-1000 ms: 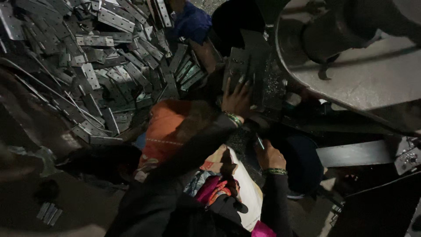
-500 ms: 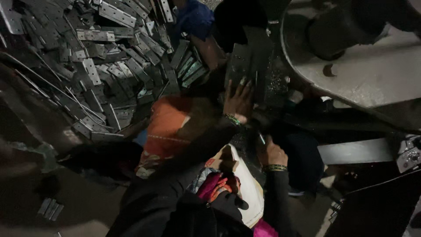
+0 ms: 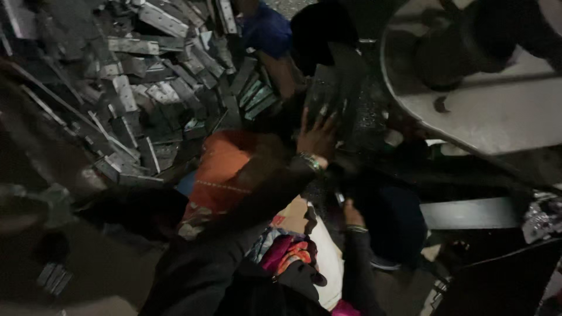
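1. Left hand [image 3: 318,137]: raised, fingers spread wide, palm laid flat against a dark metal plate [image 3: 333,96] that stands roughly upright ahead of the person. Fingers lie on the face of the plate; no curl round an edge is visible, so it reads as pressing or steadying, not gripping.
2. Right hand [image 3: 353,215]: lower, near the lap, bangle at the wrist. Fingers point up into shadow by a small dark object; too dark to tell whether it is open, closed or holding anything.
3. Plate position: between the heap of metal strips [image 3: 140,88] on the left and the round pale machine bed [image 3: 468,111] on the right, just under a dark head-shaped form at the top of the view.
4. Heap: grey flat strips with punched holes, piled loosely, well apart from both hands.
5. Step in hand, as a judgement: the plate is being held steady or positioned with the flat left hand.
6. Next move, as a judgement: it calls for a real grip on an edge of the plate, probably with the right hand coming up to share the weight, since a flat palm alone cannot lift it.
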